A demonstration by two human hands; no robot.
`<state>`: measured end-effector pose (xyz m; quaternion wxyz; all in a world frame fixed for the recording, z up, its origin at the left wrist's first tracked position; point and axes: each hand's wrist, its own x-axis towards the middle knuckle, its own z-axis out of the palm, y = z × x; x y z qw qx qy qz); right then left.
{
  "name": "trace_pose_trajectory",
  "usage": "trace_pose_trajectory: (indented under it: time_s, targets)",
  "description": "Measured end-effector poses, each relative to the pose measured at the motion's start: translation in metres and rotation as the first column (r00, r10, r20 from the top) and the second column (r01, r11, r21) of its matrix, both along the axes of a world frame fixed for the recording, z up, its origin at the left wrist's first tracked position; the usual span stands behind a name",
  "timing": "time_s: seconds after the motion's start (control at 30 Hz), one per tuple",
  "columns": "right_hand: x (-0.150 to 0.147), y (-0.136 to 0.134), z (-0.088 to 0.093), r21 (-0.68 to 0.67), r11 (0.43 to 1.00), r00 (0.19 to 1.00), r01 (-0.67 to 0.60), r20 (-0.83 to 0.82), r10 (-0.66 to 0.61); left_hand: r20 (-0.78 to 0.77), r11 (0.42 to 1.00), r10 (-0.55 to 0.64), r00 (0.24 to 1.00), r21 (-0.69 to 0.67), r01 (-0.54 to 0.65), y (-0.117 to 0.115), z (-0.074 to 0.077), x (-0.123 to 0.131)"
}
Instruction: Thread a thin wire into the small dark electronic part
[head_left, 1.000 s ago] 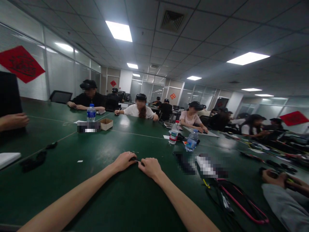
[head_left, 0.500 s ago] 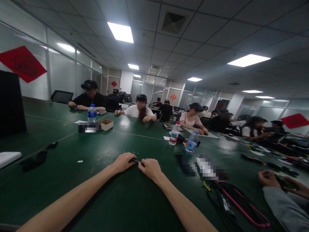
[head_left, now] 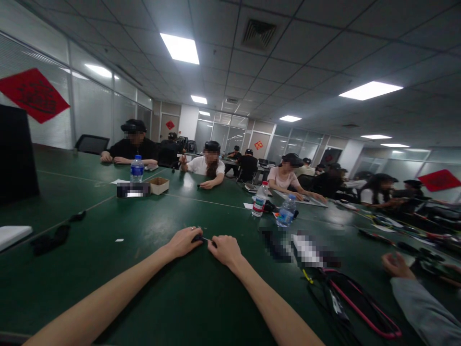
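Both my forearms stretch out over the green table (head_left: 108, 250). My left hand (head_left: 183, 241) and my right hand (head_left: 225, 249) rest on it side by side, fingers curled in. Between them sits a small dark object (head_left: 199, 238), pinched from both sides; a thin bit of it bridges the gap between the hands. It is too small to name. A ring shows on my left hand.
Pink and black cables (head_left: 355, 302) lie at my right, two water bottles (head_left: 260, 199) further out, a small cardboard box (head_left: 159, 185) and another bottle (head_left: 136, 169) at the left. Black bits (head_left: 50, 240) lie at the left. A neighbour's hand (head_left: 396, 265) is at my right. Several people sit opposite.
My hands have stayed put. A hand at the far left edge has left the view, the neighbour's hands at the right have shifted, and a person opposite has raised one hand.
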<state>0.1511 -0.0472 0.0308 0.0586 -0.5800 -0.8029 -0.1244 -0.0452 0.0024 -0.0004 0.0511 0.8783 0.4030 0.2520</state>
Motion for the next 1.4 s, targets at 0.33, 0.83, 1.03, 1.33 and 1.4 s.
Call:
trace_pose_trajectory:
  time_s: [0.33, 0.83, 1.03, 1.33, 1.4]
  targets:
    - [0.0069, 0.0044, 0.0004, -0.008, 1.0, 1.0, -0.002, -0.005, 0.002, 0.014, 1.0, 0.019, 1.0, -0.016, -0.019, -0.0021, 0.0014, -0.001]
    - [0.0054, 0.0005, 0.0072, -0.046, 0.998, 0.999, 0.04, 0.019, -0.039, 0.035, 1.0, 0.006, 0.999, -0.019, -0.005, 0.0036, -0.0042, -0.0016]
    - [0.0042, 0.0006, 0.0058, -0.032, 0.999, 0.999, 0.008, 0.032, -0.007, 0.044, 1.0, -0.01, 0.999, -0.007, 0.01, 0.0045, -0.0051, -0.002]
    - [0.0064, -0.0046, 0.0066, -0.021, 0.998, 0.998, -0.058, 0.035, 0.058, 0.063, 0.997, -0.071, 0.995, -0.001, 0.071, 0.0048, -0.0052, -0.0053]
    - [0.0071, -0.0054, 0.0067, -0.02, 0.997, 0.997, -0.074, 0.037, 0.075, 0.073, 0.997, -0.076, 0.994, -0.008, 0.077, 0.0047, -0.0051, -0.0055]
